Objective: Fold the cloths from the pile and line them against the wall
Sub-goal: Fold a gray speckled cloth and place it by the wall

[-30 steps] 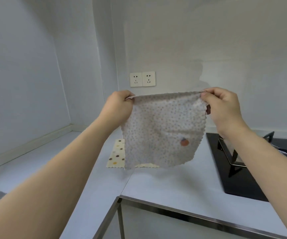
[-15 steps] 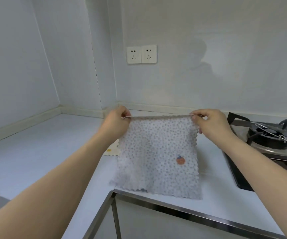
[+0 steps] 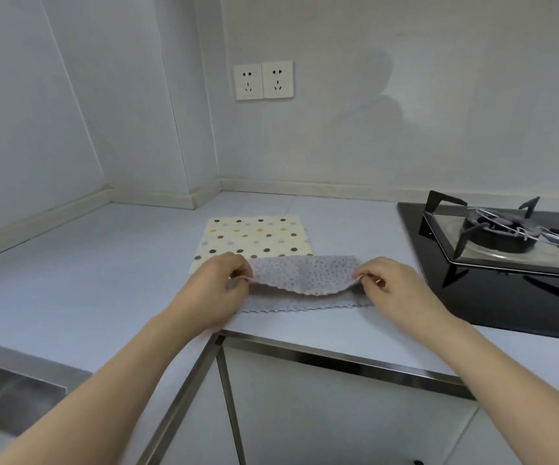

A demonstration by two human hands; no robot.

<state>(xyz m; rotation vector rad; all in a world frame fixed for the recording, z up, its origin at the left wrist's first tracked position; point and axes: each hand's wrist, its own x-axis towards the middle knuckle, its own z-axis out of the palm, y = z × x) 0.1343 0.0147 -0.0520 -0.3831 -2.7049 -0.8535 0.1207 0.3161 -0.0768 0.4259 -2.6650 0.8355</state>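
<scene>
You have brought the grey dotted cloth [image 3: 305,280] down from the air, where it hung full-length half a second ago, onto the countertop [image 3: 87,263], and its top half now doubles toward you over the lower half. That puts the first fold nearly in place; the scalloped near edge still shows below the flap. Your left hand [image 3: 219,286] pinches the left corner and your right hand [image 3: 390,285] pinches the right. The cloth's long axis runs left to right, roughly parallel to the far wall [image 3: 405,112]. It lies just near of the cream polka-dot cloth [image 3: 254,238], overlapping its near edge.
</scene>
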